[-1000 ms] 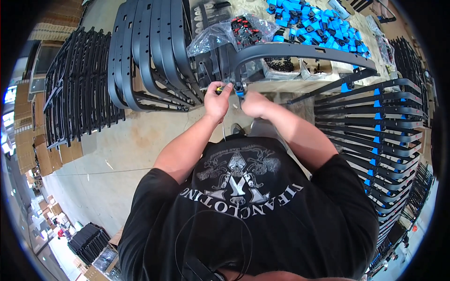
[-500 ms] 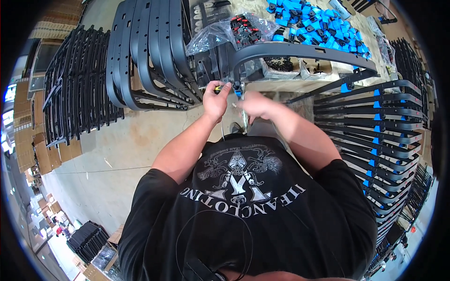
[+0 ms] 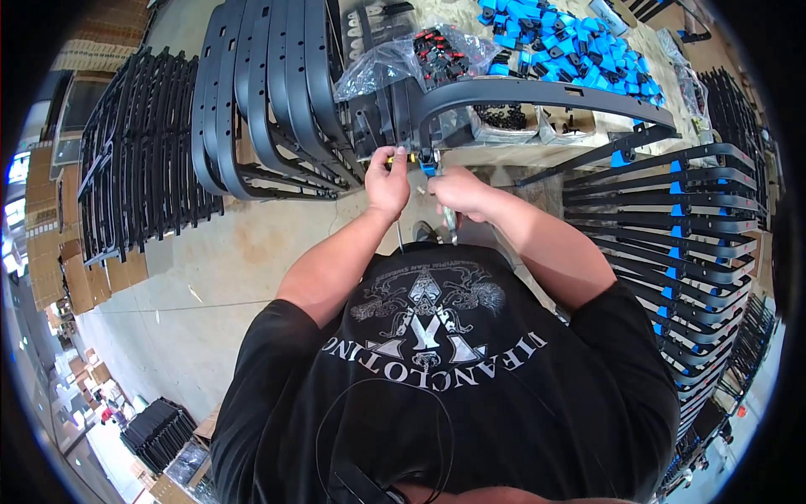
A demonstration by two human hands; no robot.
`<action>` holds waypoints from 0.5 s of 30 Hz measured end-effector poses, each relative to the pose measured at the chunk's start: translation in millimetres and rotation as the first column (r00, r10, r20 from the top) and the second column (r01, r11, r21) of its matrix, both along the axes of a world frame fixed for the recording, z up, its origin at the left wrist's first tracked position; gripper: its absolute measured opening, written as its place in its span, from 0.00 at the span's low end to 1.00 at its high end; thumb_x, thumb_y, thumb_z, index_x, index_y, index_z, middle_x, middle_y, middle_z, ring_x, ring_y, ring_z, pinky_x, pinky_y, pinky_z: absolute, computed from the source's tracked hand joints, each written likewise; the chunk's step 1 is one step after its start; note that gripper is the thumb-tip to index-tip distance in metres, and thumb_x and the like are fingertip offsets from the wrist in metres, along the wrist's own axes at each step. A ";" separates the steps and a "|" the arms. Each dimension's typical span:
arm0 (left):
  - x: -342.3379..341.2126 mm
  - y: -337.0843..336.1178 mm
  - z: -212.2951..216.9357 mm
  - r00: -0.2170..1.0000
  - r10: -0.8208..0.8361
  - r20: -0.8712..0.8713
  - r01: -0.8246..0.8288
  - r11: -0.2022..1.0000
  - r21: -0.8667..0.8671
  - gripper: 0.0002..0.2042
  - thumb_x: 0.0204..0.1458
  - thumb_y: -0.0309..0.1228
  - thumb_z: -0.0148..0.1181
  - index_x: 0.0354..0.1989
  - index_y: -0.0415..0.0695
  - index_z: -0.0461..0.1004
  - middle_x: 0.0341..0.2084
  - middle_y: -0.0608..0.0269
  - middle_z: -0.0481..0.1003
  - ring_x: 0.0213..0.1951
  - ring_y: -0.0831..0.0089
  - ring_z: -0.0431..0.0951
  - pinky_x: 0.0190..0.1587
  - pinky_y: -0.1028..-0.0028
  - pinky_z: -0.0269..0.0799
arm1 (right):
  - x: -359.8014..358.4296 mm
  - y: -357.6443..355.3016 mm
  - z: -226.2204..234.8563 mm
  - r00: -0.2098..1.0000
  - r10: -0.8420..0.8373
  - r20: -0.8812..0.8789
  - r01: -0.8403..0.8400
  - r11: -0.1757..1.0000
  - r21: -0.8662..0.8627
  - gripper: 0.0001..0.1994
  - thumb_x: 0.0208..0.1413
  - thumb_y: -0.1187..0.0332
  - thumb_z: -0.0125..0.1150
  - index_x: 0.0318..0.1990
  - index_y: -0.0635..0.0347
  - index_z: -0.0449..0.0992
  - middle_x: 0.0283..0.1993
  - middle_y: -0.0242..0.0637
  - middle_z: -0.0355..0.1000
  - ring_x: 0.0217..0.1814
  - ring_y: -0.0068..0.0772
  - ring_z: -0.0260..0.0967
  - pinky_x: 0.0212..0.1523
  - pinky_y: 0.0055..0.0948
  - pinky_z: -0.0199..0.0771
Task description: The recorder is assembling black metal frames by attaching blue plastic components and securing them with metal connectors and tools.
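Observation:
A dark grey bent metal frame [image 3: 504, 91] lies across the front of the workbench, and a blue plastic piece [image 3: 428, 165] sits at its near end. My left hand [image 3: 388, 183] is closed around a screwdriver [image 3: 400, 235] with a yellow and black handle; its thin shaft points down toward my shirt. Just right of the blue piece, my right hand [image 3: 457, 191] is wrapped around a slim silver tool [image 3: 450, 220], whose lower end sticks out below the fingers. Its upper end is hidden, so its exact kind does not show. My right fingers are close to the blue piece.
The bench [image 3: 504, 156] carries a heap of blue plastic pieces [image 3: 571, 50], a plastic bag of red and black parts [image 3: 441, 55] and open boxes of small dark parts [image 3: 567, 124]. Bent frames [image 3: 277, 101] stand at left; a stack with blue pieces [image 3: 672, 227] rises at right.
My right hand, blurred earlier, is now sharper and slightly nearer the blue piece. The silver tool's lower end has swung down and to the right. My left hand has barely moved.

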State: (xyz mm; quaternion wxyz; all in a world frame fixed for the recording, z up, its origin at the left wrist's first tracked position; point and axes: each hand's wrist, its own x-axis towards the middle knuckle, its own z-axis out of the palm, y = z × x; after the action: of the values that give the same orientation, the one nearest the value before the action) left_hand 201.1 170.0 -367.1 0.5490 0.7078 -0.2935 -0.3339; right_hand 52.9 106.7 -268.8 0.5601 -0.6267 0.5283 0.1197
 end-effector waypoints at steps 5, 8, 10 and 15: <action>-5.4 -7.9 7.4 0.993 -0.079 0.088 0.072 0.994 0.077 0.07 0.64 0.34 0.60 0.38 0.43 0.76 0.31 0.72 0.73 0.36 0.82 0.67 0.40 0.78 0.66 | -4.4 11.1 -60.6 0.997 0.029 -0.070 -0.051 0.939 -0.341 0.19 0.56 0.67 0.57 0.48 0.77 0.70 0.47 0.66 0.76 0.52 0.60 0.77 0.53 0.48 0.76; -4.8 -4.7 1.6 0.998 -0.064 0.020 0.063 0.997 0.047 0.08 0.64 0.34 0.60 0.39 0.43 0.75 0.32 0.70 0.74 0.36 0.81 0.68 0.42 0.77 0.67 | -1.1 10.0 -66.3 0.992 0.041 -0.116 -0.077 0.939 -0.335 0.19 0.55 0.66 0.57 0.46 0.78 0.71 0.46 0.64 0.76 0.50 0.59 0.77 0.51 0.49 0.77; -2.3 -0.4 7.2 0.993 -0.041 0.114 0.030 0.995 0.095 0.08 0.64 0.34 0.60 0.39 0.42 0.74 0.32 0.68 0.76 0.36 0.80 0.70 0.42 0.77 0.69 | 0.7 2.7 -16.6 0.995 -0.088 0.054 0.076 0.977 0.199 0.17 0.55 0.67 0.54 0.44 0.76 0.73 0.41 0.59 0.78 0.36 0.53 0.80 0.36 0.55 0.80; -3.4 -9.4 4.3 0.982 -0.061 0.177 0.068 0.997 -0.038 0.09 0.64 0.34 0.59 0.38 0.41 0.74 0.30 0.67 0.76 0.35 0.79 0.70 0.41 0.75 0.69 | -7.9 10.2 -53.2 0.906 -0.360 0.223 0.279 0.904 0.325 0.16 0.56 0.67 0.52 0.45 0.75 0.72 0.38 0.55 0.77 0.29 0.48 0.78 0.28 0.54 0.79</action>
State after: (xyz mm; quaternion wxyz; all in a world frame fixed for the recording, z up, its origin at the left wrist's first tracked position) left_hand 197.7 160.6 -362.7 0.5251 0.7125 -0.3708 -0.2812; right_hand 45.1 116.9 -322.0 0.7251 -0.4537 0.5180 0.0110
